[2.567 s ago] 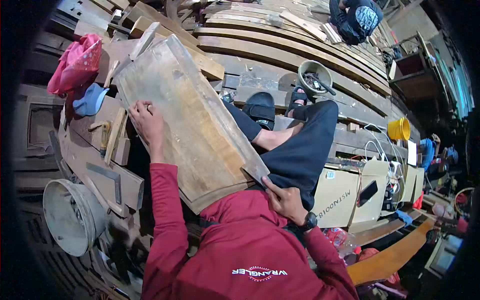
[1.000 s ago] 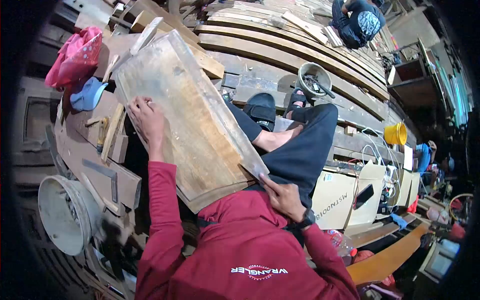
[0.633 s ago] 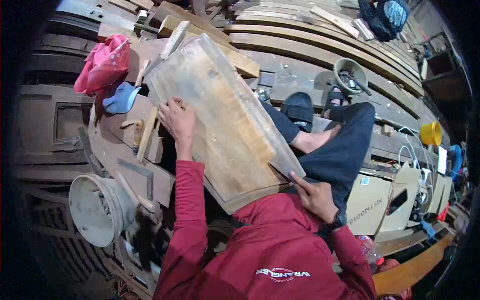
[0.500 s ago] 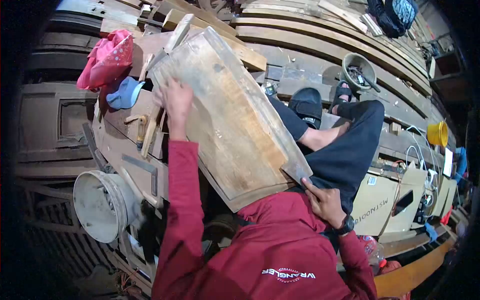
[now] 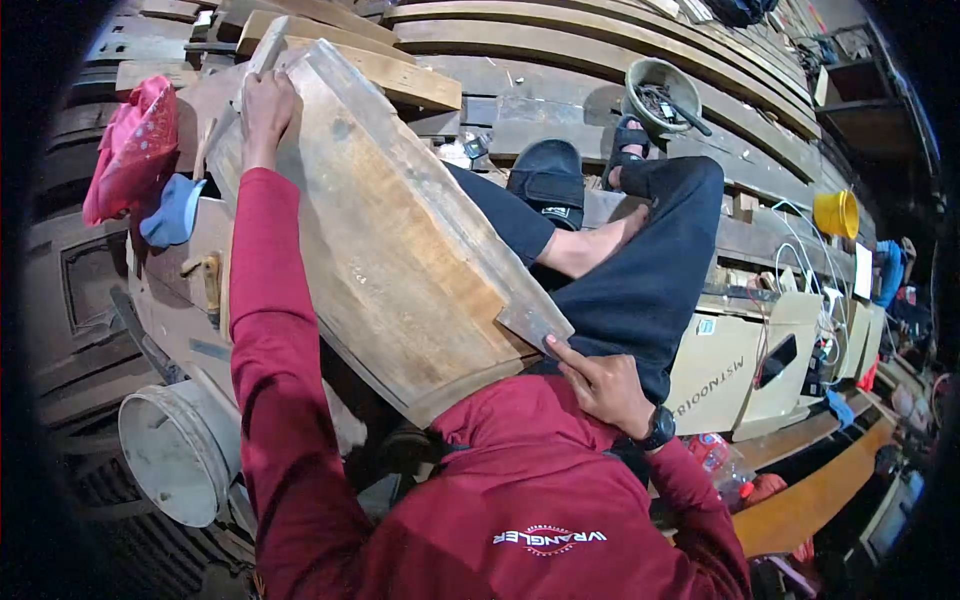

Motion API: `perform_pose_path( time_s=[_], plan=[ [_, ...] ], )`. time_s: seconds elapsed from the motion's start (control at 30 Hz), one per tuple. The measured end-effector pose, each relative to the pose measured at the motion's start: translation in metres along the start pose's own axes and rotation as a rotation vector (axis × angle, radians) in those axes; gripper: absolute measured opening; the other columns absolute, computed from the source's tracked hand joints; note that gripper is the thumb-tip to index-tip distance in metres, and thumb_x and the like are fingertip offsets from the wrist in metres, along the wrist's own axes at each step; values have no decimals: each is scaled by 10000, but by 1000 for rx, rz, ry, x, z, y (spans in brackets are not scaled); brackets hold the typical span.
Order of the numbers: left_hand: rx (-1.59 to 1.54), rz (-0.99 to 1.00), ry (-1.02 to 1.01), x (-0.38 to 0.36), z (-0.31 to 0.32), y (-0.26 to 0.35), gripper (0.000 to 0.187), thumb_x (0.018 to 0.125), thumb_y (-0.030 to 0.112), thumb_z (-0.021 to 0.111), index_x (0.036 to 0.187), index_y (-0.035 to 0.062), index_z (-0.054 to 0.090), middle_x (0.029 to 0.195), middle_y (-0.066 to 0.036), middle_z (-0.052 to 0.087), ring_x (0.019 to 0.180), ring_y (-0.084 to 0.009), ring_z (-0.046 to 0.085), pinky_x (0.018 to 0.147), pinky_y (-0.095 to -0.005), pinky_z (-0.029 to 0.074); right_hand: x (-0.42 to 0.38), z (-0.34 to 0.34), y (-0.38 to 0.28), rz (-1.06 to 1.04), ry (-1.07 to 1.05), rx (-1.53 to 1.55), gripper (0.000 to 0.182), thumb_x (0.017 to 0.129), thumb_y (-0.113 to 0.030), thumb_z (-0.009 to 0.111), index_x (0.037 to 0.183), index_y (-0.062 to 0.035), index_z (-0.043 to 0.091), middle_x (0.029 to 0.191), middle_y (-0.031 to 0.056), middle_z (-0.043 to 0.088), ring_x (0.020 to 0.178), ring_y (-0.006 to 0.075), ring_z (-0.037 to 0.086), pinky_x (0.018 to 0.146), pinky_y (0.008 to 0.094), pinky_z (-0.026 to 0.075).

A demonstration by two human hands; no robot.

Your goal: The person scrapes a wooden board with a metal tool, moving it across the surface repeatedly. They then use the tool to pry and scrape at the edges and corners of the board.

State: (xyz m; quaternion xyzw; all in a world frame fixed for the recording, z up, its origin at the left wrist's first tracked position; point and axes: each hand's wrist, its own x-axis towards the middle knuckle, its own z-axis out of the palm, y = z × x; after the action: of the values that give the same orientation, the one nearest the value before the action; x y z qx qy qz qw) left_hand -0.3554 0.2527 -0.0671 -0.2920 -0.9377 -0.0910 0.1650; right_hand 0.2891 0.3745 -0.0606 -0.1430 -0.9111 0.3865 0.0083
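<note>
- The wooden panel [image 5: 385, 225] lies tilted across the person's lap, its near end against the red sweatshirt [image 5: 500, 500] and its far end over the cluttered bench [image 5: 215, 290].
- The left hand [image 5: 266, 105] is stretched to the panel's far left corner, its grip curled over the edge there (fingertips are hidden behind the wood).
- The right hand [image 5: 600, 385] sits at the panel's near right corner, thumb and forefinger pinched on that corner; a black wristwatch [image 5: 657, 430] is on the wrist.
- Both legs in dark trousers [image 5: 640, 280] extend beyond the panel, feet in black sandals [image 5: 548, 180] on the stacked planks [image 5: 560, 70].
- Left of the panel: a red cloth [image 5: 130, 150] and a blue cap [image 5: 172, 210], touching each other.
- Below them, a grey bucket [image 5: 175, 455] lies on its side.
- Near the feet, a round bowl [image 5: 660, 90] holds small metal parts.
- Far right: a yellow bucket [image 5: 835, 213] and a cardboard box [image 5: 715, 375].
</note>
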Motion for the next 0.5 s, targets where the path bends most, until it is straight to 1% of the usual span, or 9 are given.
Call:
perform_pose_path(
  time_s=[0.03,0.07,0.1,0.17,0.2,0.33,0.4,0.43,0.5],
  plan=[
    [31,0,10,-3,10,-7,474,1037,311,407,1137,-52,694,1206,-341,611,1127,-486,596,1011,-519,460,-6,0,4,2,14,16,484,949,-205,671,1430,-215,614,562,93,589,451,277,580,479,419,458],
    [239,183,-173,3,12,-18,456,1033,277,401,1096,-50,712,1151,-334,631,1108,-482,605,972,-528,478,-6,3,7,-19,32,47,485,946,-200,674,1428,-213,616,562,96,591,451,279,583,477,421,456],
    [252,119,11,-4,19,-18,439,1023,263,413,1033,-48,722,1144,-339,638,1097,-470,612,952,-529,487,-6,3,7,-17,12,19,484,942,-184,676,1422,-208,621,549,106,583,449,287,585,468,426,451],
    [40,-92,25,-23,-23,22,452,1023,296,443,1039,-61,720,1171,-360,615,1103,-462,617,973,-518,487,8,2,-4,-31,23,14,491,933,-148,679,1420,-186,622,570,135,595,469,305,600,480,424,459],
    [-18,-183,70,-20,-4,11,442,1024,303,461,1104,-52,713,1164,-351,614,1105,-465,618,970,-516,493,14,3,-5,-23,16,-1,488,926,-116,683,1410,-164,631,603,153,620,496,320,619,501,420,470],
    [56,-85,13,-31,-19,21,440,1020,325,491,1149,-39,702,1222,-317,576,1194,-444,553,1025,-502,457,45,4,-21,-50,32,-69,469,950,-150,667,1416,-172,623,593,170,606,497,340,610,496,428,465],
    [13,-126,50,-36,-21,28,447,1022,328,489,1163,-42,695,1240,-303,562,1208,-435,539,1040,-495,449,55,5,-25,-88,74,-69,457,960,-167,660,1415,-171,623,596,183,602,499,353,605,492,432,459],
    [2,-142,36,-37,-26,34,441,1024,318,482,1167,-41,694,1241,-299,564,1207,-435,539,1040,-496,450,54,3,-26,-91,69,-86,495,960,-185,651,1450,-207,587,593,155,602,496,324,618,485,442,470],
    [-15,-144,40,-38,-30,40,432,1026,301,474,1170,-42,692,1241,-292,565,1206,-432,541,1039,-498,452,43,2,-21,-37,25,-81,490,959,-177,655,1444,-202,593,602,159,608,495,323,619,483,439,465]
  ],
)
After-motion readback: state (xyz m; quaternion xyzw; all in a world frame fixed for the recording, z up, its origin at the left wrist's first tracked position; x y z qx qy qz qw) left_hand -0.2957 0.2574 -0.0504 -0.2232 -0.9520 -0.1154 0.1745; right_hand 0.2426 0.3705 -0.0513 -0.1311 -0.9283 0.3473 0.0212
